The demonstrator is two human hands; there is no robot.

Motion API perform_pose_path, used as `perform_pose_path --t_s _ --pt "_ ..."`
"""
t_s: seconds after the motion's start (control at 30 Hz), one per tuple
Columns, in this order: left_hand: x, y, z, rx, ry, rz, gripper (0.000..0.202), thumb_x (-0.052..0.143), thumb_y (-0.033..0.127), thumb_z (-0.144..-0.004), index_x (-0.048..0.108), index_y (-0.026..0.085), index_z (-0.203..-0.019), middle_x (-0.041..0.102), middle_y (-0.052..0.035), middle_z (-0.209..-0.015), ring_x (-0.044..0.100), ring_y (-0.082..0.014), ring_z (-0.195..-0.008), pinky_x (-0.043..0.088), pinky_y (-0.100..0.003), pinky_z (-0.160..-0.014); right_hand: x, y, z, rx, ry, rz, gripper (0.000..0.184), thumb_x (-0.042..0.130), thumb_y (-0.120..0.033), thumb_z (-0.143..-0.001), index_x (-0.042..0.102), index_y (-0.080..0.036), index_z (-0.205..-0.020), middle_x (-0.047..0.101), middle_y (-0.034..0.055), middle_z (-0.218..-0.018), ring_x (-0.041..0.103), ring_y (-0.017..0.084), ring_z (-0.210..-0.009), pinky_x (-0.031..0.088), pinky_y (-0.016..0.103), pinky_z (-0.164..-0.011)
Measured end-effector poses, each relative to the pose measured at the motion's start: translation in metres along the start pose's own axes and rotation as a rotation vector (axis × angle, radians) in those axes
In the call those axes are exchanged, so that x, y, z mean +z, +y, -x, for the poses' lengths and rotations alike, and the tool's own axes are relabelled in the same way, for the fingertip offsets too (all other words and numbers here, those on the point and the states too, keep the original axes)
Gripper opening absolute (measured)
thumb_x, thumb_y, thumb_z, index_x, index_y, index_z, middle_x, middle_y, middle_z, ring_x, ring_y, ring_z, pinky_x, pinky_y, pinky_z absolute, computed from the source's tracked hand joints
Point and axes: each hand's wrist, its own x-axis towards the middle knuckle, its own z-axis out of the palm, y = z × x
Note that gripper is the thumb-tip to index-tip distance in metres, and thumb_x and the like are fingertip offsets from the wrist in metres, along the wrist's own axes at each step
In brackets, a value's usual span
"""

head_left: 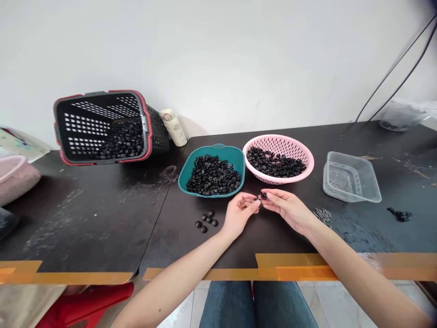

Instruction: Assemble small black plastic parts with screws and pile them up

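Observation:
My right hand pinches a small black round part between thumb and forefinger. My left hand meets it from the other side, its fingertips on a tiny dark piece against that part. Just behind the hands, a teal bowl is heaped with similar black parts, and a pink perforated colander holds more. Several loose black parts lie on the tabletop to the left of my left hand.
A tipped black-and-red basket holding black parts lies at the back left beside a cream bottle. A transparent plastic tray, small grey pieces and a black cluster lie to the right. Orange tape edges the table.

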Motion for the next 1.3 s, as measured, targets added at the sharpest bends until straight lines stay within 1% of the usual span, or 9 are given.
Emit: perform_pose_path --t_s 0.13,0.23,0.37,0.53,0.73,0.83,0.97,1.13,1.3 --pt "-0.001 -0.002 0.004 0.103 0.028 -0.179 0.027 0.071 0.036 -0.073 0.062 0.015 -0.089 0.065 -0.0026 -0.080 0.058 -0.0103 -0.065 0.053 -0.025 -0.064 0.001 0.005 -0.001 -0.021 0.012 0.020 0.025 0.075 -0.033 -0.072 0.071 -0.022 -0.094 0.072 0.0053 -0.093 0.068 0.020 -0.092 0.052 0.040 -0.091" --pt "-0.002 -0.002 0.006 0.139 0.033 -0.263 0.028 0.068 0.038 -0.075 0.062 0.016 -0.090 0.065 -0.0029 -0.078 0.057 -0.0112 -0.065 0.052 -0.025 -0.061 0.003 0.006 -0.001 -0.030 0.015 0.050 0.027 0.076 -0.034 -0.070 0.071 -0.022 -0.094 0.072 0.0053 -0.093 0.067 0.021 -0.092 0.052 0.041 -0.092" --pt "-0.003 -0.002 0.006 0.165 0.030 -0.329 0.027 0.067 0.039 -0.076 0.063 0.015 -0.090 0.064 -0.0028 -0.077 0.056 -0.0114 -0.065 0.052 -0.024 -0.060 0.008 0.007 0.000 -0.048 0.021 0.092 0.029 0.077 -0.036 -0.068 0.071 -0.021 -0.092 0.072 0.0058 -0.096 0.066 0.021 -0.093 0.051 0.039 -0.090" --pt "-0.004 -0.002 0.006 0.185 0.043 -0.357 0.025 0.067 0.038 -0.076 0.063 0.016 -0.089 0.064 -0.0023 -0.077 0.058 -0.0121 -0.066 0.052 -0.025 -0.061 0.010 0.007 0.003 -0.116 0.035 0.160 0.030 0.077 -0.038 -0.068 0.072 -0.021 -0.092 0.072 0.0068 -0.098 0.066 0.021 -0.090 0.053 0.039 -0.086" --pt "-0.005 0.000 0.007 0.207 0.070 -0.376 0.026 0.068 0.038 -0.075 0.064 0.017 -0.090 0.067 -0.0038 -0.082 0.061 -0.0142 -0.069 0.052 -0.026 -0.062 0.011 0.005 0.004 -0.159 -0.006 0.211 0.032 0.073 -0.042 -0.072 0.072 -0.022 -0.097 0.071 0.0069 -0.103 0.065 0.023 -0.096 0.053 0.042 -0.088" --pt "-0.005 0.000 0.007 0.212 0.072 -0.384 0.024 0.068 0.037 -0.075 0.064 0.018 -0.089 0.068 -0.0039 -0.083 0.062 -0.0144 -0.070 0.051 -0.025 -0.063 0.011 0.006 0.004 -0.168 0.004 0.213 0.033 0.073 -0.042 -0.071 0.072 -0.022 -0.098 0.071 0.0068 -0.103 0.065 0.023 -0.094 0.054 0.042 -0.087" --pt "-0.003 0.001 0.008 0.236 0.070 -0.408 0.023 0.068 0.036 -0.076 0.065 0.018 -0.090 0.069 -0.0036 -0.083 0.062 -0.0143 -0.070 0.050 -0.025 -0.063 0.012 0.007 0.003 -0.196 0.051 0.170 0.028 0.074 -0.039 -0.071 0.072 -0.023 -0.094 0.071 0.0058 -0.104 0.066 0.022 -0.093 0.054 0.040 -0.086" --pt "-0.002 0.003 0.010 0.266 0.080 -0.447 0.022 0.068 0.035 -0.076 0.065 0.018 -0.090 0.068 -0.0036 -0.081 0.062 -0.0145 -0.069 0.050 -0.024 -0.062 0.013 0.007 0.004 -0.184 0.041 0.166 0.026 0.075 -0.036 -0.071 0.072 -0.022 -0.092 0.072 0.0061 -0.100 0.066 0.021 -0.089 0.052 0.040 -0.088" --pt "-0.002 0.005 0.010 0.280 0.086 -0.462 0.022 0.067 0.036 -0.077 0.065 0.019 -0.091 0.068 -0.0036 -0.083 0.062 -0.0144 -0.070 0.050 -0.024 -0.061 0.013 0.006 0.004 -0.203 0.049 0.174 0.026 0.074 -0.037 -0.071 0.072 -0.022 -0.093 0.071 0.0063 -0.103 0.066 0.022 -0.094 0.051 0.042 -0.091"
